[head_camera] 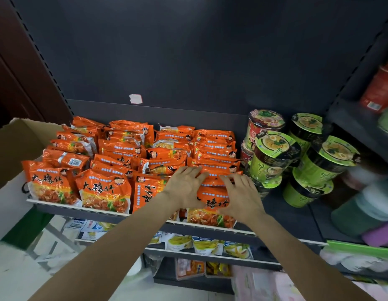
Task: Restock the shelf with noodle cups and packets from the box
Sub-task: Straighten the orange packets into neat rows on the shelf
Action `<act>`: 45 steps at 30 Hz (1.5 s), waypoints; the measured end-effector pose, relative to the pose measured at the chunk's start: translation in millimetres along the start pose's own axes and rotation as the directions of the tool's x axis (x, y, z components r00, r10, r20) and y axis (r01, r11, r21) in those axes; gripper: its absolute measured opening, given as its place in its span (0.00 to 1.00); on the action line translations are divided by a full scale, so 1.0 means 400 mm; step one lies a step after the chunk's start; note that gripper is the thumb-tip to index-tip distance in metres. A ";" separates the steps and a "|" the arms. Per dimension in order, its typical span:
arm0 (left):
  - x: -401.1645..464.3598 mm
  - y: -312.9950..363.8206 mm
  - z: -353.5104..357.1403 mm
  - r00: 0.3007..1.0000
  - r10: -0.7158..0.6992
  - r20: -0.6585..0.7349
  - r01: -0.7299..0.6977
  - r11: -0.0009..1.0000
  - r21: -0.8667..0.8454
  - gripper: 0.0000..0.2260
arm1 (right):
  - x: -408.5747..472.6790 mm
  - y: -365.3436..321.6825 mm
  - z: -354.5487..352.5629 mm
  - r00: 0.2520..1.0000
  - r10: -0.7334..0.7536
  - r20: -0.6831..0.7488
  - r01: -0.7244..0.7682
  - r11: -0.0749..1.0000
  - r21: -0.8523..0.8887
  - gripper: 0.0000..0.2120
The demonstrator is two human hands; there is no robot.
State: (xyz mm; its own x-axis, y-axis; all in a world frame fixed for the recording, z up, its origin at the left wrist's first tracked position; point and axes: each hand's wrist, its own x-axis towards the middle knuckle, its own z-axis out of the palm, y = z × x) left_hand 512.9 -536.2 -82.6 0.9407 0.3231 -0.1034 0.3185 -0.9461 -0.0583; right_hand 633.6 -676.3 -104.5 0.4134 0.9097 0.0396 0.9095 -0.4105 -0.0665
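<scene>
Both hands, left (184, 187) and right (243, 197), rest spread-fingered on a glossy orange noodle packet (212, 205) with black characters at the shelf (293, 216) front.

- The orange noodle packets (104, 187) under my fingers: glossy, crinkled plastic film.
- Shelf (286, 213): dark matt metal.
- Box (17, 144): plain matt cardboard.
- Green cups (273, 157): shiny wrap.
</scene>
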 end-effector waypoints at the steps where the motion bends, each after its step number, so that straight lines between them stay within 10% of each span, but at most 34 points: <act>1: -0.001 -0.006 -0.009 1.000 -0.003 -0.031 0.001 0.998 -0.062 0.37 | 0.007 0.002 -0.020 1.000 0.020 0.024 -0.023 0.993 0.116 0.43; 5: 0.029 -0.058 -0.054 0.970 -0.185 -0.160 0.113 0.920 -0.376 0.23 | 0.074 0.004 -0.080 0.991 0.130 -0.037 -0.104 0.910 0.401 0.32; 9: 0.112 -0.124 -0.067 0.963 -0.268 -0.038 0.215 0.845 -0.490 0.21 | 0.175 -0.004 -0.088 0.961 0.271 0.061 -0.275 0.902 0.333 0.30; 21: 0.214 -0.217 -0.015 0.981 0.188 0.058 -0.186 0.982 -0.035 0.20 | 0.266 -0.010 -0.043 0.951 0.302 0.066 -0.307 0.947 0.094 0.21; 45: 0.388 -0.261 -0.036 0.995 0.079 0.055 -0.081 0.996 0.036 0.37 | 0.381 0.056 -0.036 0.927 0.296 0.228 -0.322 0.943 0.086 0.40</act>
State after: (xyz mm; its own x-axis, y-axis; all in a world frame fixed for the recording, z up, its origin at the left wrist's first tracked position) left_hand 627.3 -387.4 -78.1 0.9551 0.2481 -0.1622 0.2368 -0.9678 -0.0859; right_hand 717.4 -547.8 -85.7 0.6426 0.7367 -0.2106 0.7204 -0.6745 -0.1612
